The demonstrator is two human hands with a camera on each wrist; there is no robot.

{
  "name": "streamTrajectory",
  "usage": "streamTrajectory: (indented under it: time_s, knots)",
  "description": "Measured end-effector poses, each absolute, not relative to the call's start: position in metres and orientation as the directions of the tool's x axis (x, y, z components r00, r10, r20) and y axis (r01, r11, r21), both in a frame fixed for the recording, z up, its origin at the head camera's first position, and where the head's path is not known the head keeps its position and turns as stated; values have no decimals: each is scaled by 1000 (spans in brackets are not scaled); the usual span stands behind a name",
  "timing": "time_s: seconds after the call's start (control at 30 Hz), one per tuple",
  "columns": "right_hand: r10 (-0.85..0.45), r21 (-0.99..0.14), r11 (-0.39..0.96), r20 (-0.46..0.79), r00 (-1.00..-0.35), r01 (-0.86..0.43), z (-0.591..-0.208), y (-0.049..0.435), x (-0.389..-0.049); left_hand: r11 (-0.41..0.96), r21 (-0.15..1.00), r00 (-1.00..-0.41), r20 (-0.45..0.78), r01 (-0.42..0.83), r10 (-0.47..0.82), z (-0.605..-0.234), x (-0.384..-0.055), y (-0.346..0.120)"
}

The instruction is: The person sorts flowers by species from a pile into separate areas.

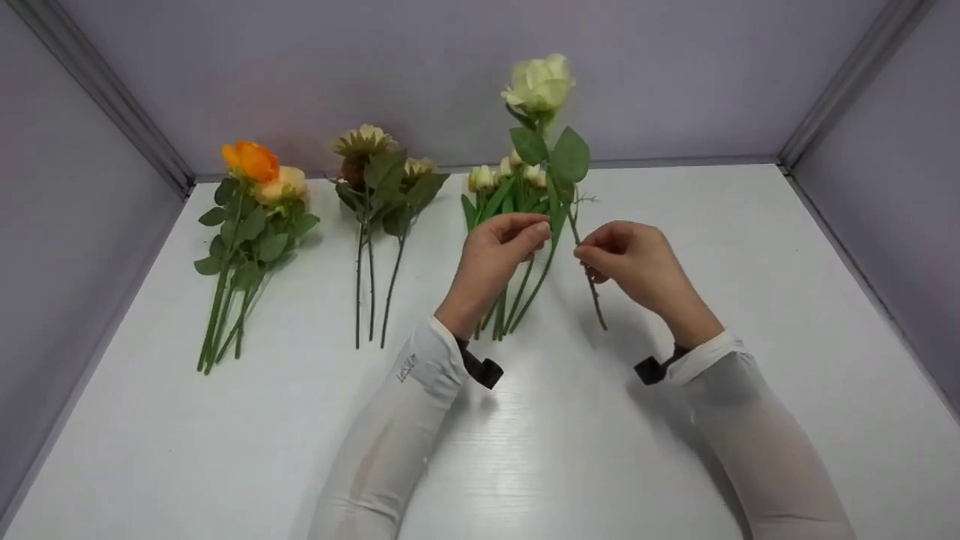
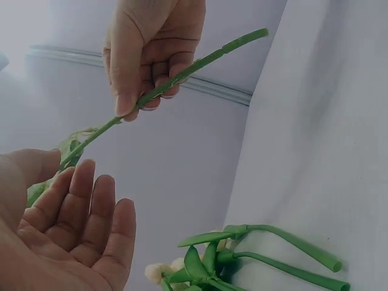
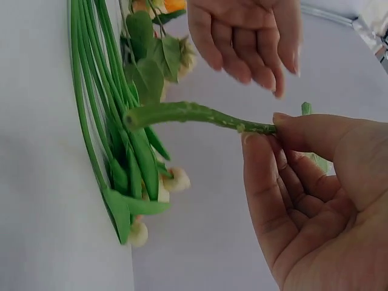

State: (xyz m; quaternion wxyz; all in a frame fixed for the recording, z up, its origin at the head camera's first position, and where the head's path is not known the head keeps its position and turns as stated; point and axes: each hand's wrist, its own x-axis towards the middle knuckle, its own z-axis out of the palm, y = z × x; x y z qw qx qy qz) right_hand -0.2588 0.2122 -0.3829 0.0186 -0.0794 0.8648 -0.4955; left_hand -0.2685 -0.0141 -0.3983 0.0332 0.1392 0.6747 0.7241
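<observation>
A white rose (image 1: 540, 84) with green leaves is held upright over the table. My right hand (image 1: 634, 262) pinches its thin stem (image 3: 182, 113) between thumb and fingertips, and the cut end sticks out below the hand. To the left of the stem is my left hand (image 1: 495, 255), its fingers (image 2: 100, 215) loosely bent with nothing between them and the thumb. Behind the left hand lies a bunch of white tulips (image 1: 484, 178); the hand hides part of their leaves and stems in the head view.
Orange and peach roses (image 1: 251, 161) lie at the far left of the white table (image 1: 750, 315). Brownish flowers (image 1: 365, 142) with dark stems lie between them and the tulips. Grey walls (image 1: 420, 67) enclose the back and sides.
</observation>
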Motion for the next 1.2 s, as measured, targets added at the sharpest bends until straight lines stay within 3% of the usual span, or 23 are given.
streamTrajectory:
  time_s: [0.43, 0.73, 1.03, 1.2]
  knots:
    - [-278, -857, 483, 44, -959, -180, -385, 184, -250, -181, 981, -978, 101, 68, 182, -401, -269, -15]
    - [-300, -865, 450, 89, -950, -223, -384, 180, -249, -203, 972, -979, 152, 122, 139, -396, -264, -22]
    - [-246, -830, 490, 163, -956, -267, -382, 191, -245, -35, 986, -979, 166, 163, 114, -364, -274, -89]
    - [-271, -770, 551, 199, -942, -321, -382, 190, -240, 261, 959, -994, 111, 113, 23, -337, -274, -165]
